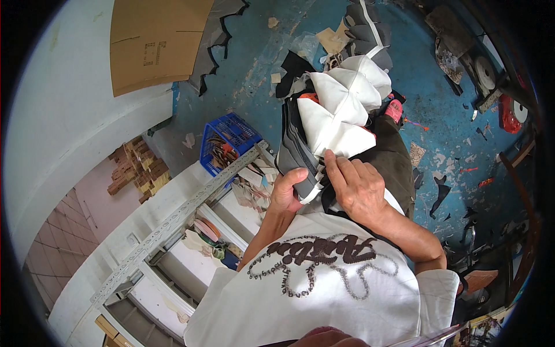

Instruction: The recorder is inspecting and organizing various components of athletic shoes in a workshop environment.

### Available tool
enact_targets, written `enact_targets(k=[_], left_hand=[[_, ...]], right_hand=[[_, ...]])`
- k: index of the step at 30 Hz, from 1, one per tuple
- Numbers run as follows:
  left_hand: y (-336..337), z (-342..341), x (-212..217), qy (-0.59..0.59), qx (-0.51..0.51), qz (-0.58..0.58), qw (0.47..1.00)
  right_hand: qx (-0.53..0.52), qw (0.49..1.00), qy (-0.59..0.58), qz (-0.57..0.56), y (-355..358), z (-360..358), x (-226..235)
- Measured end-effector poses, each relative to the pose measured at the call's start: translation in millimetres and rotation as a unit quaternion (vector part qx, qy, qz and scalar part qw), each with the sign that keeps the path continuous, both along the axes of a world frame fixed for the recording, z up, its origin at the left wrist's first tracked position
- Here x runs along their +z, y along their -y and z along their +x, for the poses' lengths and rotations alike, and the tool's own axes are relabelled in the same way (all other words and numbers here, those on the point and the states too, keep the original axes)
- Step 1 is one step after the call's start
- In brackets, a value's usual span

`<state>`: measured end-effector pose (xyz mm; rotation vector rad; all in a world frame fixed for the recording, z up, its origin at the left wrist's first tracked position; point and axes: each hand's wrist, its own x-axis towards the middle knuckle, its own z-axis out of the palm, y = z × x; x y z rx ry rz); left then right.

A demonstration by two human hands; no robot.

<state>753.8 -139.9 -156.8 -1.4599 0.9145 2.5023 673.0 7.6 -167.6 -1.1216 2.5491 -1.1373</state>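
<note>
Stack of grey and white cut fabric pieces (332,115) rests on the lap, long axis running away from the body; left hand (287,194) clamps its near left edge, right hand (358,185) fingers (337,168) pressed together on the white top layer.

You see 2 hands: left hand (287,191), right hand (357,186) | 1 blue basket (229,140) | 1 brown cardboard sheet (156,40) | 4 white cloth pieces (341,110) you can count | 1 grey cloth stack (296,151) | 1 pink shoe (393,109)
</note>
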Motion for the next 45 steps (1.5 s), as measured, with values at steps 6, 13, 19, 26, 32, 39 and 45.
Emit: enact_targets(k=[6,13,19,26,32,39,45], left_hand=[[-1,-1,-1,-0.004,0.011,0.007,1.0],[1,-3,1,-0.044,0.002,0.013,0.999],[2,-2,-3,-0.01,-0.014,0.014,1.0],[4,-8,-1,-0.059,-0.011,0.023,0.998],[10,-4,-4,-0.078,-0.031,0.006,0.996],[13,-2,-7,-0.072,-0.055,0.025,0.996],[8,-8,-1,-0.08,-0.086,-0.011,0.993]], right_hand=[[-0.004,1.0,0.027,-0.007,-2,-1,-3],[-0.035,0.991,0.069,-0.113,-4,-4,-7],[-0.012,0.998,0.033,-0.045,-2,-7,-3],[-0.042,0.994,0.071,-0.077,-19,-13,-11],[-0.137,0.929,0.329,-0.105,-21,-28,-25],[-0.129,0.827,0.532,-0.13,-4,-28,-74],[-0.111,0.742,0.638,-0.174,-2,-32,-76]])
